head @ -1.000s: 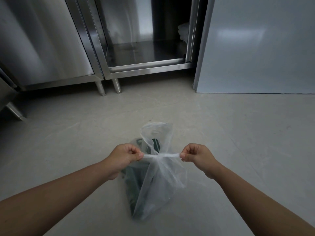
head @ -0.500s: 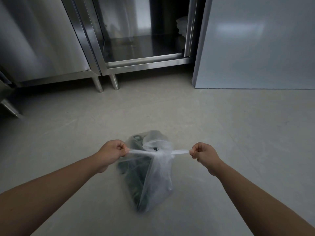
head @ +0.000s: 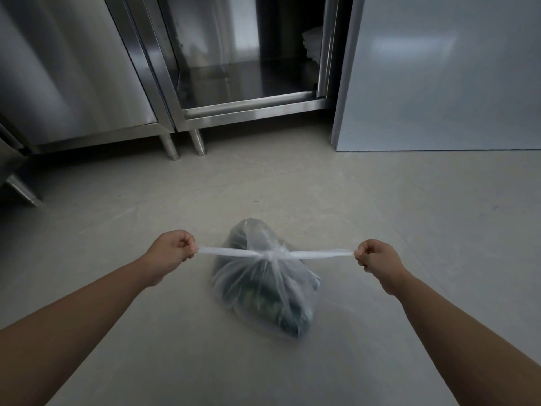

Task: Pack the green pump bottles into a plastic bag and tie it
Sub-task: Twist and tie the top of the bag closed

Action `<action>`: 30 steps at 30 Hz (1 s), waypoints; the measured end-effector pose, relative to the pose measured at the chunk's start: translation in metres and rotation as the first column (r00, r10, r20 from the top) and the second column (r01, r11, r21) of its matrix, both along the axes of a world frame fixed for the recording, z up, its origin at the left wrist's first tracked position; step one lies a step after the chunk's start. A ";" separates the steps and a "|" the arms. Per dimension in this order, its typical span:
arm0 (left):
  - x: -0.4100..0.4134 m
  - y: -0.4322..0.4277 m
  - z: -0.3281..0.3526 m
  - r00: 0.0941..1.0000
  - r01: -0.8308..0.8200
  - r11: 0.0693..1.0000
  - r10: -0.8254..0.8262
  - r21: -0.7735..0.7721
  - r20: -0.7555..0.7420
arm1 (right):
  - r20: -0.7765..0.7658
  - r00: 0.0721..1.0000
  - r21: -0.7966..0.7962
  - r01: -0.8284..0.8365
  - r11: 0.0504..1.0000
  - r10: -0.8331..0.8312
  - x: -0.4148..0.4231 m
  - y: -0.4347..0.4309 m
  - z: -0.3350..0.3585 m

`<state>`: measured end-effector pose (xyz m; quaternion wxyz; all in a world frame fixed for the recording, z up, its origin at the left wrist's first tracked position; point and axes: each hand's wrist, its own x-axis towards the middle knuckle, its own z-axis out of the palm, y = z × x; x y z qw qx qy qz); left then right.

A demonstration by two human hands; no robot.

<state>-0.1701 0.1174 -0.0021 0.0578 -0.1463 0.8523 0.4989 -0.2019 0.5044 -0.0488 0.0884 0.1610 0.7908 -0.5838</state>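
My two hands are well apart, one on either side of the bag (head: 263,288). My left hand (head: 175,249) is fisted on the left strip (head: 225,252) of plastic running out from the bag, and my right hand (head: 377,257) is fisted on the right strip (head: 322,254). Both strips are drawn straight and level and meet at a knot (head: 270,254) over the bag's top. I judge that I hold them so because an outward pull cinches the knot down on the neck.

The bag rests on the floor (head: 380,332) under the knot. The green bottles (head: 263,300) show dark through its clear film, so the packing looks done and the tie nearly so. I can read no label or writing on them; the film blurs everything.

Beyond the bag stands a steel cabinet (head: 248,112) with an open compartment. Beyond the bag to its right is a plain grey panel (head: 439,68). Neither bears legible marks.
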 end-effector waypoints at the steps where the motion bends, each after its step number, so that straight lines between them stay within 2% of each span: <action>1: 0.000 -0.002 0.001 1.000 0.002 1.000 -0.002 0.001 -0.002 | -0.002 1.000 0.002 -0.002 1.000 0.002 0.000 0.001 0.001; 14: 0.002 -0.016 0.010 0.999 0.028 0.996 -0.024 -0.081 0.048 | 0.003 1.000 -0.003 0.016 1.000 -0.016 0.002 0.003 0.005; 17: 0.001 -0.013 0.015 0.999 -0.022 0.995 0.025 -0.093 0.023 | -0.017 1.000 -0.043 0.020 0.999 -0.021 0.004 -0.003 0.009; 19: 0.004 -0.011 0.020 0.999 -0.047 0.997 0.047 -0.062 -0.004 | -0.042 0.998 -0.099 0.031 0.995 -0.035 0.005 -0.008 0.011; 25: 0.015 0.021 0.025 0.995 0.087 0.995 -0.089 0.039 0.038 | -0.075 0.996 -0.180 0.034 0.983 -0.048 0.011 -0.019 0.018; 30: 0.016 0.049 0.029 0.990 0.130 0.975 -0.139 0.182 0.037 | -0.061 0.998 -0.308 -0.043 0.950 0.025 0.012 -0.032 0.039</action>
